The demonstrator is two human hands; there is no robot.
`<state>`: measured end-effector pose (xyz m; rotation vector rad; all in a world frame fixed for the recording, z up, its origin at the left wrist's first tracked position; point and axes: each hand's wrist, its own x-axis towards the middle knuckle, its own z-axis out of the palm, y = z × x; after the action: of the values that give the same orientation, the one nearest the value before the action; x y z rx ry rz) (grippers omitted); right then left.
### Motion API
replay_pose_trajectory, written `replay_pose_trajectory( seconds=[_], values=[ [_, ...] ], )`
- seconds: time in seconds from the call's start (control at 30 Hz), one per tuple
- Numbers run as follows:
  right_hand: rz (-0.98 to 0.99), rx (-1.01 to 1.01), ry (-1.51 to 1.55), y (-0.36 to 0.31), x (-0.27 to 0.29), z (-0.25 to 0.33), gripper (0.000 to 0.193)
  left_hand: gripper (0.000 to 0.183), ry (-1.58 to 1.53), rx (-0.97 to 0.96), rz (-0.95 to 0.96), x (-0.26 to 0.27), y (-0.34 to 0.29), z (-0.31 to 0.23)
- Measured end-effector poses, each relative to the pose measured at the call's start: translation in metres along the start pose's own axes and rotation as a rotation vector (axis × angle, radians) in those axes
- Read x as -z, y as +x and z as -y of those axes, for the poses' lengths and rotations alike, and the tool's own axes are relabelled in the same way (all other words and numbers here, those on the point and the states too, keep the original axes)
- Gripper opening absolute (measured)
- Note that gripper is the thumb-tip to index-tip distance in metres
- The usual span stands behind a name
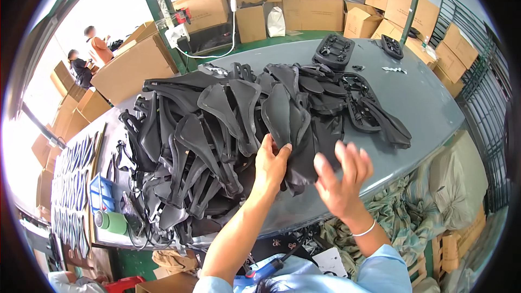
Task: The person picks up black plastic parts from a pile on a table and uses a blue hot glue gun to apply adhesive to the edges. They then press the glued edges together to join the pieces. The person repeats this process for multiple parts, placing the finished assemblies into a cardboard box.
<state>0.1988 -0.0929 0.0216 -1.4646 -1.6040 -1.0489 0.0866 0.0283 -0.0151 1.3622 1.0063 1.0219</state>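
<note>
Head view, left hand [271, 165] pinching smooth black saddle-shaped piece [279, 115], right hand [342, 187] splayed

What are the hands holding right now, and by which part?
The left hand grips a black saddle-shaped piece by its narrow near end. The right hand, blurred, is open and appears to hold nothing.

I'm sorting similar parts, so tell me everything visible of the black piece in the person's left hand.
The black piece is long and leaf-shaped, its broad, rounded end away from the person, its narrow end held between the thumb and fingers of the left hand. Its matte surface looks smooth, like leather or plastic. Similar black pieces crowd around it; whether it is lifted off them is unclear. The open right hand appears apart from it.
</note>
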Motion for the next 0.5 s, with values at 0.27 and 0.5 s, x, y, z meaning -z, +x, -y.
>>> replay_pose_trajectory(
  seconds=[0.27,0.5],
  values=[
    [-0.018,-0.771,0.376,0.009,0.010,-0.082,0.021,0.019,-0.347,0.022,-0.109,0.023,0.004,-0.050],
    [-0.482,-1.476,1.060,-0.039,-0.025,-0.162,0.028,0.021,-0.316,-0.150,-0.259,0.090,0.030,-0.047]
  ],
)
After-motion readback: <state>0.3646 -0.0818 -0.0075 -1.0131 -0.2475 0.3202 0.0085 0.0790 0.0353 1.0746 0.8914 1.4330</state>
